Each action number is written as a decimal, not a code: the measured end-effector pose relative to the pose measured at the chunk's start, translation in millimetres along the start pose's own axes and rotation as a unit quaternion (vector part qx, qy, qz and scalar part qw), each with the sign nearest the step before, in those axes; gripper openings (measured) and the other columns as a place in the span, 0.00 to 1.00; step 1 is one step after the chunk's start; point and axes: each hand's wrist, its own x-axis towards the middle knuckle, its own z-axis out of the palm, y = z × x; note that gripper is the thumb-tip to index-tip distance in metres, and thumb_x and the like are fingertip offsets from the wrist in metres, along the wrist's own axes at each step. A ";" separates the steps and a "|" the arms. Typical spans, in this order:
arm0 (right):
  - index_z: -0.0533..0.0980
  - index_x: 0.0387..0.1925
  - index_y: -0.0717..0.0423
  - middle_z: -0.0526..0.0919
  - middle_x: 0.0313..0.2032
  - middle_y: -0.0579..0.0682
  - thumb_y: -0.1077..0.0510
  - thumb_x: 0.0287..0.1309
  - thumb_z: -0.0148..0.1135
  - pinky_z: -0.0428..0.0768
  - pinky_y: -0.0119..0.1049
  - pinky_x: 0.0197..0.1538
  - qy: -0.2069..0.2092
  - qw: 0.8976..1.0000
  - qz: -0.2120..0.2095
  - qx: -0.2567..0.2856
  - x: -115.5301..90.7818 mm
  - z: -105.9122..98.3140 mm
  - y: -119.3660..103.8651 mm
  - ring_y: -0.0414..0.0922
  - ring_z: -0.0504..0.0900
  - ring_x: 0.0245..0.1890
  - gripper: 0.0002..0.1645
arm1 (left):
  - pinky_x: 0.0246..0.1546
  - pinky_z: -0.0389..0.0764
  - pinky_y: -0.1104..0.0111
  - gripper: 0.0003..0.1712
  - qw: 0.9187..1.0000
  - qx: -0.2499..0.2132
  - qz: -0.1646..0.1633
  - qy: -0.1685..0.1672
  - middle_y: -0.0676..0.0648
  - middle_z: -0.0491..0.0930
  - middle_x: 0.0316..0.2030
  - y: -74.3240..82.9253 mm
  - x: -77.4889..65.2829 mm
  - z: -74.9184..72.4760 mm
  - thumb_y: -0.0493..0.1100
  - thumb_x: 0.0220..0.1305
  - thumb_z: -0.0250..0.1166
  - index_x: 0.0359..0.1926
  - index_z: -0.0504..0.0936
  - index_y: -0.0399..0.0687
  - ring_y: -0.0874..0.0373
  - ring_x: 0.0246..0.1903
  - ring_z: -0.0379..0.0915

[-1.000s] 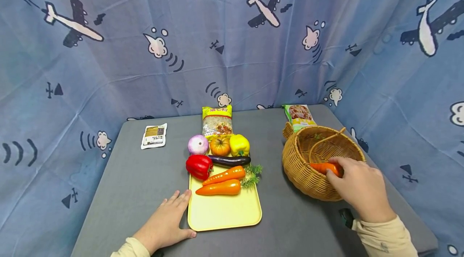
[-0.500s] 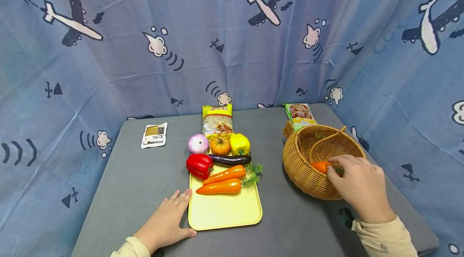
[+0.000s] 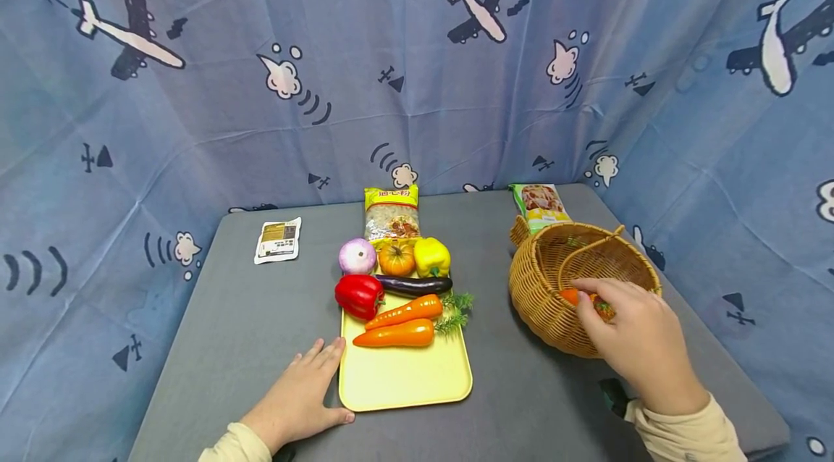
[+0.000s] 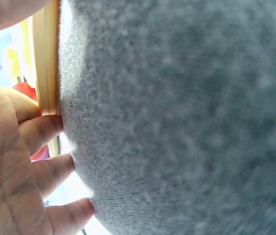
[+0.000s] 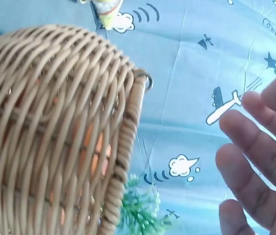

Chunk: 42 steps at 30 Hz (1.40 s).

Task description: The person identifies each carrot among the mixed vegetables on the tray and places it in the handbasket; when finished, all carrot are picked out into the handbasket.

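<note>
Basket carrot: just ahead of the right hand's fingertips, lying inside the basket (image 3: 537,310); a bit of orange (image 3: 570,295) shows in the mouth in the head view, and its green top (image 5: 140,208) sticks out past the rim in the right wrist view.
Right hand: the right hand (image 3: 641,342) is over the basket's near side, pinching nothing; the wrist view shows its fingers loosely bent and apart from the rim.
Basket: ahead of the right hand and partly behind it, mouth tilted toward the person, with a thin handle (image 3: 589,250) across the opening.
Green packet: beyond the basket, farther out from the right hand, the green packet (image 3: 538,203) lies partly hidden.
Left hand: the left hand (image 3: 296,397) has its fingers spread, thumb and forefinger at the left edge of the tray (image 3: 405,379).
Carrots: right of the left fingertips, the near carrot (image 3: 394,334) and far carrot (image 3: 405,312) lie side by side on the tray.
Other vegetables: farther ahead, red pepper (image 3: 358,295), eggplant (image 3: 415,286), then onion (image 3: 357,256), tomato (image 3: 397,259) and yellow pepper (image 3: 432,257) in a row.
Noodle bag: beyond that row, the noodle bag (image 3: 392,218).
White pouch: well ahead of the left hand, the white pouch (image 3: 278,240).
</note>
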 end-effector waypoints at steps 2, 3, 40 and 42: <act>0.90 0.45 0.48 0.91 0.42 0.48 0.60 0.61 0.69 0.79 0.50 0.32 -0.010 1.000 -0.002 0.006 -0.4 1.7 -2.2 0.49 0.86 0.34 0.12 | 0.70 0.63 0.33 0.68 1.000 0.002 0.003 0.003 0.38 0.64 0.78 -0.2 0.1 -0.1 0.71 0.54 0.79 0.81 0.62 0.35 0.31 0.77 0.57; 0.90 0.45 0.47 0.91 0.42 0.47 0.61 0.62 0.69 0.78 0.47 0.31 -0.013 1.000 -0.003 0.008 -0.7 2.7 -3.2 0.47 0.85 0.33 0.12 | 0.70 0.63 0.33 0.68 1.000 0.002 0.004 0.004 0.38 0.64 0.78 -0.4 0.1 -0.2 0.71 0.54 0.79 0.81 0.62 0.35 0.31 0.77 0.57; 0.90 0.52 0.48 0.91 0.47 0.45 0.48 0.71 0.69 0.87 0.53 0.44 -0.278 0.960 0.029 0.012 -1.7 47.5 -49.1 0.46 0.89 0.43 0.15 | 0.70 0.63 0.33 0.68 1.000 -0.001 0.004 0.006 0.38 0.64 0.78 2.0 -2.2 -5.1 0.70 0.54 0.79 0.81 0.62 0.35 0.31 0.77 0.56; 0.90 0.52 0.48 0.91 0.47 0.45 0.47 0.71 0.69 0.87 0.53 0.45 -0.287 0.958 0.029 0.012 -2.6 49.2 -49.5 0.47 0.89 0.44 0.15 | 0.70 0.63 0.33 0.68 1.000 0.000 0.003 0.006 0.38 0.64 0.78 2.0 -2.0 -5.2 0.71 0.54 0.79 0.81 0.62 0.35 0.32 0.77 0.57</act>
